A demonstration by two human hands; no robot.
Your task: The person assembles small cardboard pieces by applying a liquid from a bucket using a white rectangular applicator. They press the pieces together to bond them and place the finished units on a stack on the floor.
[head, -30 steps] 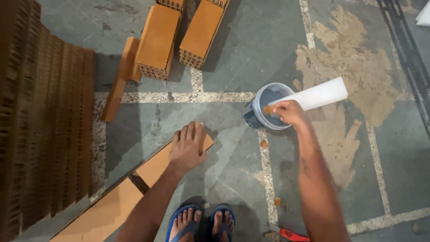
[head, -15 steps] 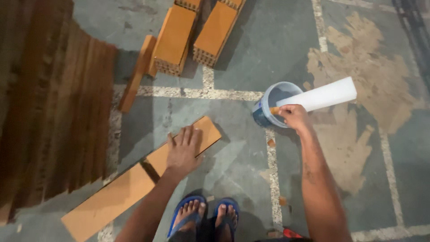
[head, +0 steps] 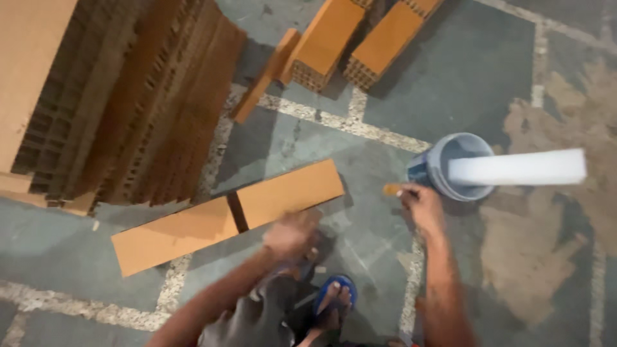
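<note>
The brush handle (head: 393, 189), a short orange stub, sits pinched in the right hand (head: 422, 207), just short of the rim of the grey bucket (head: 429, 168) beyond the fingertips. The left hand (head: 290, 234) is blurred, hovering off the near edge of the long cardboard strip (head: 226, 215); whether its fingers are spread or curled I cannot tell. Better to steady that strip flat first, and wipe the brush against the rim so nothing drips on the floor.
</note>
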